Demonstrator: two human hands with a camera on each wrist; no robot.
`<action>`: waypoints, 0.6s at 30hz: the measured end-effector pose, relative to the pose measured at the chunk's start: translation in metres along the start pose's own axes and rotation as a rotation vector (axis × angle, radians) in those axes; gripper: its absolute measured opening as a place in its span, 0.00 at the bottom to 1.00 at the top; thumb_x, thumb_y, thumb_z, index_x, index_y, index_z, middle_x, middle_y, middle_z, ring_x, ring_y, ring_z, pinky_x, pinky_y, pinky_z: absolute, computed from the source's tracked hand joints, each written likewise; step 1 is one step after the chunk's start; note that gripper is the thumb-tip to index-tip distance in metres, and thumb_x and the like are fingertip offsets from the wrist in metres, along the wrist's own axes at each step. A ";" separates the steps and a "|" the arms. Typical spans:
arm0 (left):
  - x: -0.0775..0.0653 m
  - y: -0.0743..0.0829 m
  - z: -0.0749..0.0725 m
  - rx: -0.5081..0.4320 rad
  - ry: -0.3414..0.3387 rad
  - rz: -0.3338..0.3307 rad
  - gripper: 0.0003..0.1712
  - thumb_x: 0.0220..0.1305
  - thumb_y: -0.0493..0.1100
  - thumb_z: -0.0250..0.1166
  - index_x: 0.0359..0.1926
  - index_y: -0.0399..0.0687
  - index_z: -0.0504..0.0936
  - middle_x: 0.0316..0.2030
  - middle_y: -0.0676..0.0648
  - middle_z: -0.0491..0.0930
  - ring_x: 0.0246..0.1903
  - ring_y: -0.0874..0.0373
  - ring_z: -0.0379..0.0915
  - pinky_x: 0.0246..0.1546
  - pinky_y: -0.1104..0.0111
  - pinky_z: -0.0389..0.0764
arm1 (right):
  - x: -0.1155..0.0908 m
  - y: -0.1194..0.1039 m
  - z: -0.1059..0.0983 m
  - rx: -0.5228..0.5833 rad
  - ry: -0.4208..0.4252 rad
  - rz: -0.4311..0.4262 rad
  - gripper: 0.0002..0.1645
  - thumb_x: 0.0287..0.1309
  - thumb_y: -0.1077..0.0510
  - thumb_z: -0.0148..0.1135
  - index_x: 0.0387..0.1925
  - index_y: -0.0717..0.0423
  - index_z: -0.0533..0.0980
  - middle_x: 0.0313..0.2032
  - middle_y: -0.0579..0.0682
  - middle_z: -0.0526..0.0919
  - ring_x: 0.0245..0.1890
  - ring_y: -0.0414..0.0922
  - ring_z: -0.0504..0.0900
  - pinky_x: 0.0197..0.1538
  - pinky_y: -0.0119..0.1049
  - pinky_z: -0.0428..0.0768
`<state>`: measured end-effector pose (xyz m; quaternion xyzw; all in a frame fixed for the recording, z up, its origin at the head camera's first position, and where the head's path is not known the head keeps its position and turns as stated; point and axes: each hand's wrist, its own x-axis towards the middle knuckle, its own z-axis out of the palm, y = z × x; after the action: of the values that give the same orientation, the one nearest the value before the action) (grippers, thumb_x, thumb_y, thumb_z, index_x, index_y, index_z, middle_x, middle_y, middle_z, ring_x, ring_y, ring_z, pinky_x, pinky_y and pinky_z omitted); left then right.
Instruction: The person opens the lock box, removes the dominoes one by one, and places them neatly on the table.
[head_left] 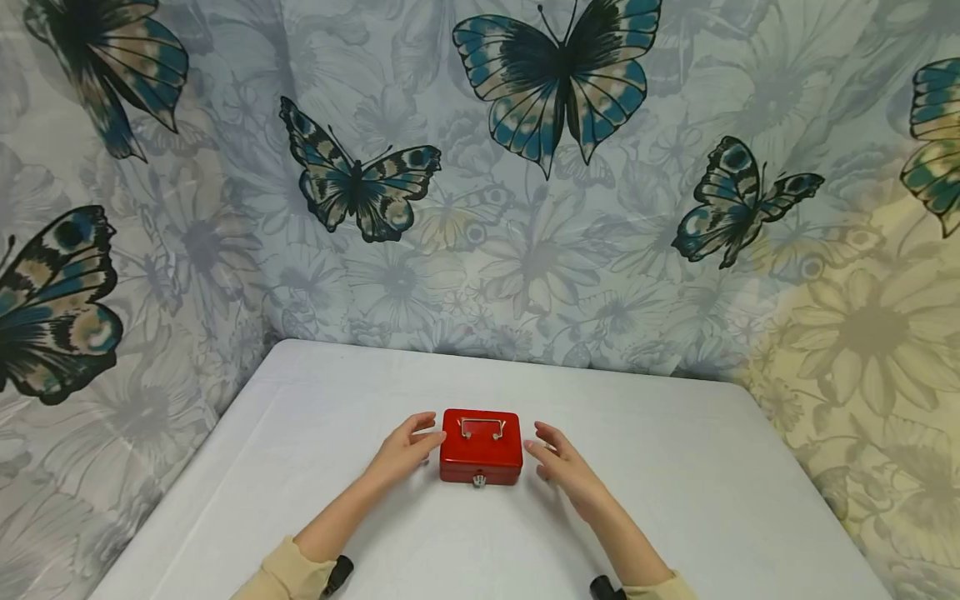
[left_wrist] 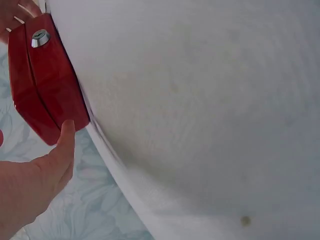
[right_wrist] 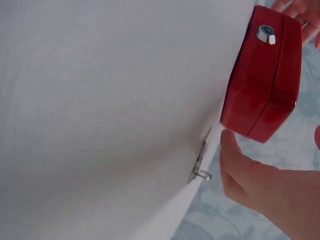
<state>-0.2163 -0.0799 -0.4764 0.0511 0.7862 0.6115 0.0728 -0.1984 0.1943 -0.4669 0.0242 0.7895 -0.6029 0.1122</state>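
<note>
A small red metal cash box (head_left: 481, 450) stands on the white table, lid down, with a wire handle (head_left: 482, 428) folded on top and a silver key lock (head_left: 479, 481) on its front. My left hand (head_left: 405, 450) is at the box's left side, fingers loosely bent, the thumb right at the edge. On the other side my right hand (head_left: 566, 467) is held with its fingers spread, a small gap from the box in the head view. Neither hand grips anything. In the right wrist view, a small metal key with a ring (right_wrist: 199, 165) lies on the cloth near my right hand.
White cloth covers the table (head_left: 225, 467). Butterfly-and-flower fabric (head_left: 525, 250) hangs behind it and along both sides. Black wrist straps (head_left: 341, 575) show below the light sleeves. A small dark spot (left_wrist: 245, 221) marks the cloth in the left wrist view.
</note>
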 end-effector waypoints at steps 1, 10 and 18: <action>0.000 0.000 0.001 -0.018 -0.003 -0.006 0.32 0.69 0.47 0.61 0.67 0.35 0.65 0.64 0.34 0.68 0.59 0.39 0.70 0.50 0.54 0.81 | 0.000 0.000 0.001 0.030 -0.015 0.004 0.40 0.67 0.49 0.58 0.72 0.62 0.55 0.71 0.64 0.56 0.68 0.63 0.60 0.64 0.57 0.69; -0.001 0.002 0.006 -0.088 -0.041 -0.066 0.36 0.67 0.45 0.62 0.69 0.35 0.61 0.67 0.32 0.63 0.62 0.36 0.64 0.53 0.51 0.79 | 0.000 -0.003 0.010 0.123 -0.062 0.051 0.43 0.65 0.50 0.60 0.72 0.62 0.54 0.71 0.66 0.54 0.67 0.64 0.60 0.63 0.57 0.70; -0.002 0.000 0.012 -0.103 -0.081 -0.087 0.37 0.66 0.43 0.63 0.70 0.33 0.59 0.67 0.30 0.60 0.64 0.35 0.62 0.56 0.52 0.76 | -0.001 -0.003 0.017 0.144 -0.080 0.069 0.44 0.62 0.51 0.63 0.72 0.62 0.54 0.70 0.66 0.56 0.66 0.63 0.62 0.62 0.56 0.71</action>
<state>-0.2125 -0.0691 -0.4796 0.0376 0.7517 0.6447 0.1337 -0.1957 0.1777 -0.4682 0.0351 0.7376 -0.6545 0.1625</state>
